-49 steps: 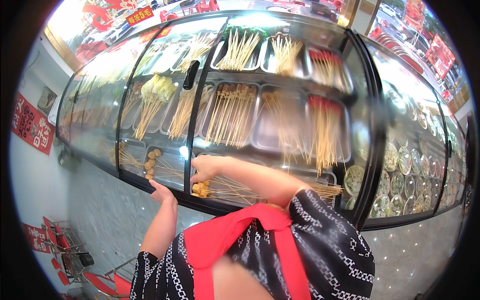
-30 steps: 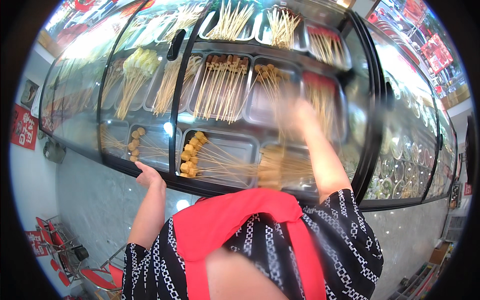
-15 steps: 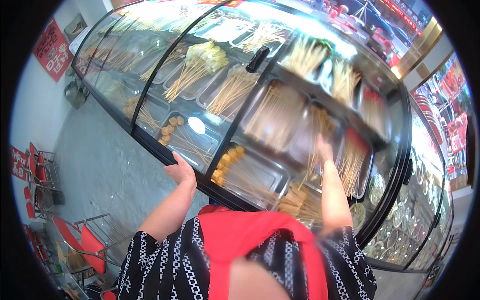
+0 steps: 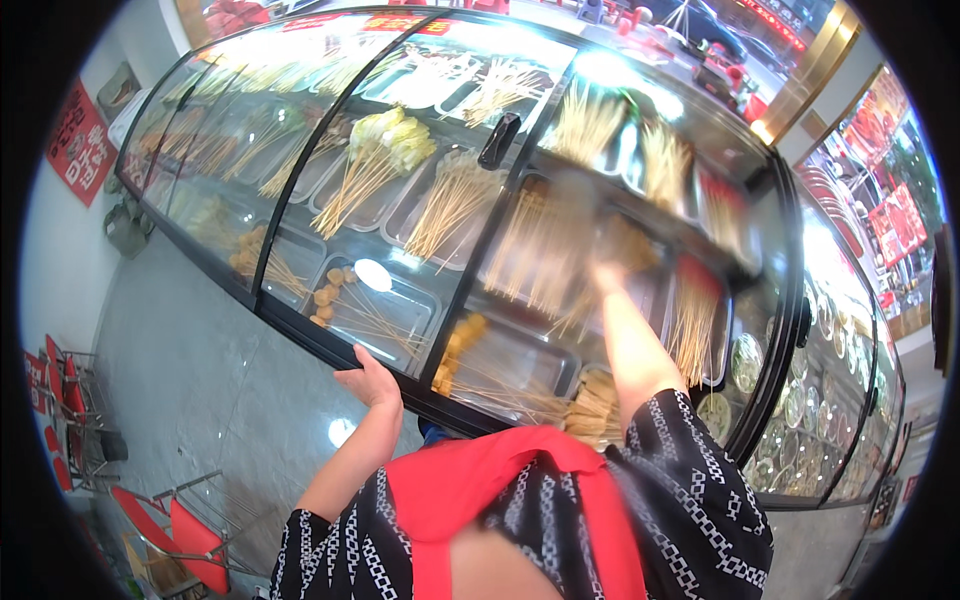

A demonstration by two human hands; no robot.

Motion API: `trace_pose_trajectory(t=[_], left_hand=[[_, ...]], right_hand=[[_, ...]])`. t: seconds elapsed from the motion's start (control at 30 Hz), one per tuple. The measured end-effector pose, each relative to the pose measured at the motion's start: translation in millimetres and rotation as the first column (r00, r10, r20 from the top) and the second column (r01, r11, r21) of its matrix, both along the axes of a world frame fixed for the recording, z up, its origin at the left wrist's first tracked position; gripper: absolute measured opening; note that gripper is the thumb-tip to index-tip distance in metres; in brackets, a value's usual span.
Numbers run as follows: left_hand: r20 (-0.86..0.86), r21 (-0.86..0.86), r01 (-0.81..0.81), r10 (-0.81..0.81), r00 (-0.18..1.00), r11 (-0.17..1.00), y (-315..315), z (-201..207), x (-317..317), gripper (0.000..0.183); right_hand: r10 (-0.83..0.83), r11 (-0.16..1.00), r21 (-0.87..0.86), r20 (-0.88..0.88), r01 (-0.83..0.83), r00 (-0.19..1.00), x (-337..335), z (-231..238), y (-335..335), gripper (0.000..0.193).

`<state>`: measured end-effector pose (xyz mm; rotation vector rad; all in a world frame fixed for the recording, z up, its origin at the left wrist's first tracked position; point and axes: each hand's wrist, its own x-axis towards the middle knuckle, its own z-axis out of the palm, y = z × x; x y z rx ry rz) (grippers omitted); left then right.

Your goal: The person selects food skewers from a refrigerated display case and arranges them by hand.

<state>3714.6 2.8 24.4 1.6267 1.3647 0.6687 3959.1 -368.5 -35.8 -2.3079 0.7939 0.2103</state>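
Inside the glass display case (image 4: 400, 385), my right hand (image 4: 606, 276) is closed around a bundle of skewers (image 4: 630, 244) over a metal tray. Brownish food tops the bundle at its far end, and thin sticks slant out toward the near left. Motion blurs the fingers and this food, so its kind is unclear. To the left of my hand lies a dense row of wooden skewers (image 4: 530, 250); to the right is another tray of skewers with red tops (image 4: 697, 320). My left hand (image 4: 375, 382), fingers stretched out, rests at the case's black front edge, holding nothing.
Near me in the case are skewers with yellow pieces (image 4: 458, 352) and tan folded ones (image 4: 595, 405). Leafy skewers (image 4: 388, 140) stand farther left. A black door handle (image 4: 500, 140) sits on the glass. Red folding chairs (image 4: 190, 540) stand at lower left.
My right hand has moved left within the case, and the skewers with it now slant more. My left hand stays at the front edge. The whole view has shifted slightly.
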Motion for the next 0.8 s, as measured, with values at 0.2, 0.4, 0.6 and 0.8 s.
trace_pose_trajectory(t=[0.2,0.4,0.6,0.8], left_hand=[[0.058,0.069,0.100,-0.104,0.993,0.993,-2,-10,1,0.060],[-0.047,0.158,0.208,-0.203,0.978,0.965,13,-26,-19,0.061],[0.033,-0.013,0.242,-0.242,0.970,0.970,18,-27,-18,0.077],[0.232,-0.132,0.234,-0.199,0.952,0.963,71,-12,-10,0.070]], right_hand=[[0.348,0.937,-0.099,0.189,-0.335,0.918,-4,-32,-51,0.068],[0.280,0.952,0.051,0.257,-0.302,0.925,-57,17,-30,0.025],[-0.044,0.944,0.330,0.056,0.024,0.997,-83,69,-8,0.052],[-0.060,0.937,0.338,-0.077,0.082,0.995,-91,78,17,0.013]])
